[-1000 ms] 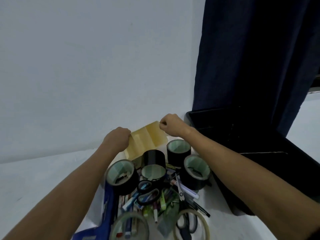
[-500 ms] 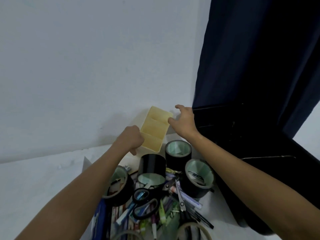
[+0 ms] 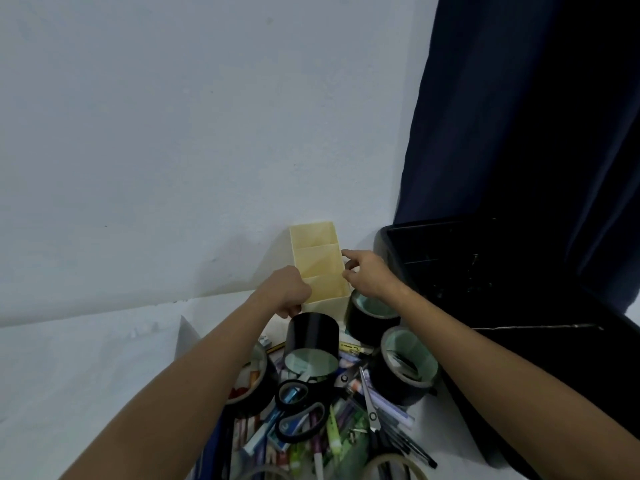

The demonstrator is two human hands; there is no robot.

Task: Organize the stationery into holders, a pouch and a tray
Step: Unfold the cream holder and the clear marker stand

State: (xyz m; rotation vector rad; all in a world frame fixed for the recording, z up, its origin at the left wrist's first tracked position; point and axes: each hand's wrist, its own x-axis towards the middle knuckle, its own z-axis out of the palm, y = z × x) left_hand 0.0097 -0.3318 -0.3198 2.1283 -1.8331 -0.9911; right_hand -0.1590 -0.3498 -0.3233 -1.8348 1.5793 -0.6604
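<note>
A pale yellow holder [image 3: 317, 258] with three compartments stands upright on the white table against the wall. My left hand [image 3: 285, 291] grips its near left corner with curled fingers. My right hand [image 3: 369, 275] touches its right wall with the index fingertip and thumb, fingers fairly straight. Below my hands lies a heap of stationery: three black tape rolls [image 3: 311, 337] [image 3: 372, 317] [image 3: 408, 365], black-handled scissors [image 3: 299, 417], and several pens and markers [image 3: 332, 434]. A black tray [image 3: 485, 271] sits to the right.
A dark blue curtain [image 3: 519, 116] hangs behind the tray. Another black tape roll [image 3: 256, 386] lies partly under my left forearm. A clear tape roll [image 3: 394, 465] sits at the bottom edge. A second pair of scissors [image 3: 369, 396] lies among the pens.
The yellow holder went from tilted in both hands to standing upright by the wall. My right hand's fingers have loosened on its right side.
</note>
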